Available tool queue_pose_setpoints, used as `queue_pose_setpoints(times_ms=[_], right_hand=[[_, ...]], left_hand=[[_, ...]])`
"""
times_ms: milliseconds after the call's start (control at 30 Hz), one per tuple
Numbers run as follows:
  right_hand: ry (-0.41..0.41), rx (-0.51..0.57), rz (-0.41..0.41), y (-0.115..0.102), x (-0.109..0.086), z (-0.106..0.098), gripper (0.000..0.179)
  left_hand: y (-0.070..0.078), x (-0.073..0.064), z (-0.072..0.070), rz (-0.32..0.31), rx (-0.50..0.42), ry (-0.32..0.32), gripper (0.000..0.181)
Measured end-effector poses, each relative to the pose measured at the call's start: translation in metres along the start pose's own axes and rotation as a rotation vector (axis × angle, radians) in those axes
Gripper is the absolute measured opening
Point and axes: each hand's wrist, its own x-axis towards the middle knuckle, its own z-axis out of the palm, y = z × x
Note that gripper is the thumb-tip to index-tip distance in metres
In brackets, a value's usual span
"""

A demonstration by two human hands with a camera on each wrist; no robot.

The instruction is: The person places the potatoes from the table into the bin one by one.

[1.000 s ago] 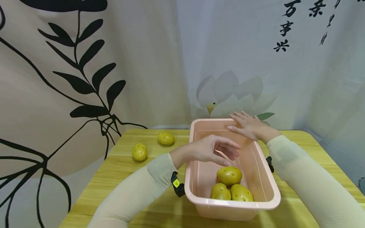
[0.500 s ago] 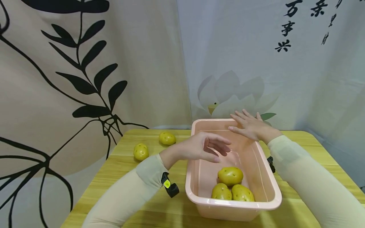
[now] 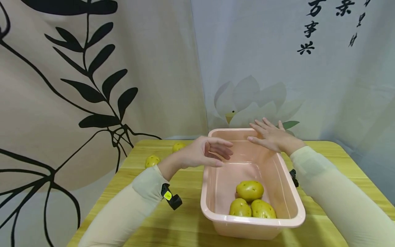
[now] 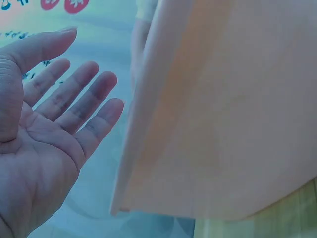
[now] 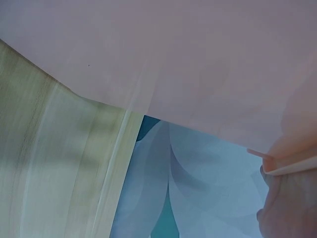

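Note:
A pink plastic tub (image 3: 253,221) stands on the table with three yellow potatoes inside: one potato (image 3: 249,190) farther in, a second potato (image 3: 240,208) and a third (image 3: 263,209) near the front wall. My left hand (image 3: 205,152) hovers over the tub's left rim, holding nothing; in the left wrist view its fingers (image 4: 81,101) are loosely extended beside the tub wall. My right hand (image 3: 273,137) lies at the far right corner of the rim with fingers spread. In the right wrist view the tub wall (image 5: 198,59) fills most of the picture.
Left of the tub, two more potatoes lie on the wooden table (image 3: 182,219): a nearer potato (image 3: 152,160) and a farther potato (image 3: 178,147), both partly covered by the left arm. A printed curtain (image 3: 166,68) hangs behind the table's far edge.
My left hand has moved left and slightly up, from over the potatoes in the tub to its left rim. The right hand stays at the rim, and the potatoes keep their places.

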Motion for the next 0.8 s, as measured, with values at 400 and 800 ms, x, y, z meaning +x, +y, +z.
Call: queue_pose_setpoints(times_ms=[400,800], right_hand=[[-0.01,0.021,0.001,-0.008,-0.008,-0.001,0.083],[-0.015,0.028,0.003,-0.006,-0.008,-0.002,0.083]], left_hand=[[-0.002,-0.031,-0.026,0.005,0.025,0.094,0.054],[-0.012,-0.065,-0.057,-0.1,0.121,0.23,0.052]])
